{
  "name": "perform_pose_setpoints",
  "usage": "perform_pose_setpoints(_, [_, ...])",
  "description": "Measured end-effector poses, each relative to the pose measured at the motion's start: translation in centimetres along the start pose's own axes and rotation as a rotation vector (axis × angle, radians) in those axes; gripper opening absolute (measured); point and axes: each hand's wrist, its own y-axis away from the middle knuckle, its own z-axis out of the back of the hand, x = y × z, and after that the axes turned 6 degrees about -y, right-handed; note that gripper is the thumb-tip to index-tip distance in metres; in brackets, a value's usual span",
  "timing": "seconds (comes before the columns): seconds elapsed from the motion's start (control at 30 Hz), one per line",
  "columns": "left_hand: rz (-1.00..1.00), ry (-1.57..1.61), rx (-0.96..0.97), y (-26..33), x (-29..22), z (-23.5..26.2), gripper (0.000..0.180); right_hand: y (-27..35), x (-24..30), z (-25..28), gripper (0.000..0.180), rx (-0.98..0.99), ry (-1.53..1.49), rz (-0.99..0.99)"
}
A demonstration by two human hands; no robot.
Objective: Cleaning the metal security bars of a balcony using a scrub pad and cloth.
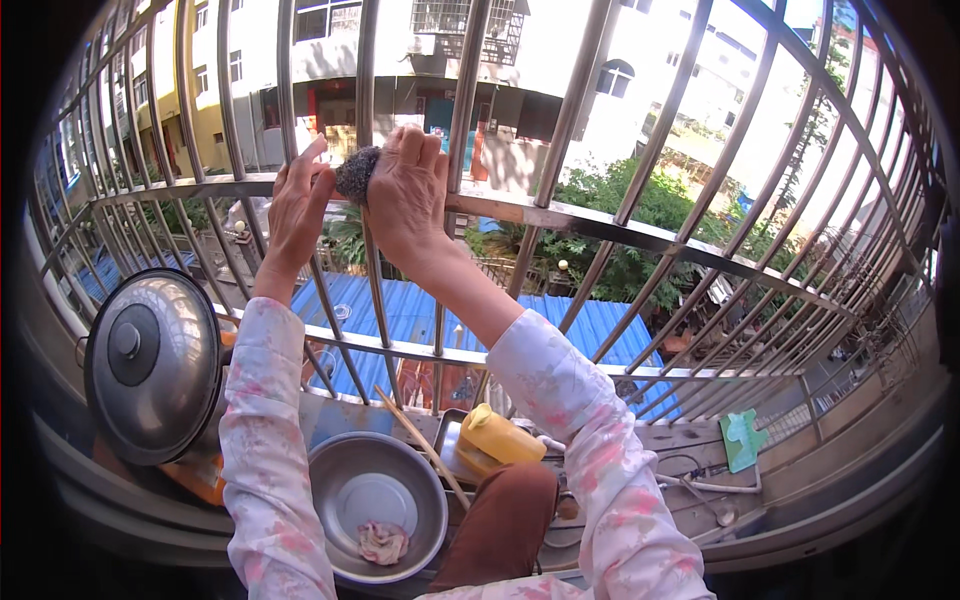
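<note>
My right hand (408, 200) is closed on a dark grey steel-wool scouring pad (357, 176). It presses the pad against an upright metal bar (367, 90) where that bar meets the horizontal rail (490, 207) of the window cage. Just left of the pad, my left hand (295, 205) rests at the rail beside another upright bar, its fingers stretched and apart, with nothing seen in them. Below my arms stands a grey metal basin (428, 500) with a crumpled pinkish cloth (383, 542) inside.
A domed pan lid (180, 370) with a black knob leans at the left. A yellow plastic jug (500, 438) lies by a tray and a wooden stick (425, 450). Farther right are a green plastic piece (742, 440) and cables. Blue roofing and buildings show beyond the bars.
</note>
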Motion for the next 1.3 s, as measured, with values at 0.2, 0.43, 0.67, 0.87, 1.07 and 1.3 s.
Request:
perform_pose_setpoints(0.2, [0.061,0.258,-0.020,1.2,-2.7,0.7,0.062,0.0,0.6,2.7,0.052,0.099,-0.123,0.058])
perform_pose_setpoints(0.43, [0.386,0.898,-0.025,5.6,-7.8,0.7,0.035,1.6,0.2,5.1,0.039,0.417,-0.412,0.050])
perform_pose_setpoints(0.67, [0.542,1.085,0.179,6.9,-9.5,-0.6,0.019,6.1,-2.4,8.2,0.043,0.241,-0.538,0.113])
perform_pose_setpoints(0.87, [-0.049,0.078,-0.194,2.8,-7.5,0.3,0.034,1.0,-9.6,14.2,0.034,-0.105,0.035,0.477])
perform_pose_setpoints(1.07, [-0.201,-0.319,-0.166,-1.3,-4.2,-2.5,0.039,3.8,-10.0,11.3,0.039,0.114,0.205,0.485])
perform_pose_setpoints(1.3, [0.172,-0.160,0.068,-2.2,-5.8,-4.6,0.030,3.3,-9.3,7.5,0.034,0.001,0.026,0.284])
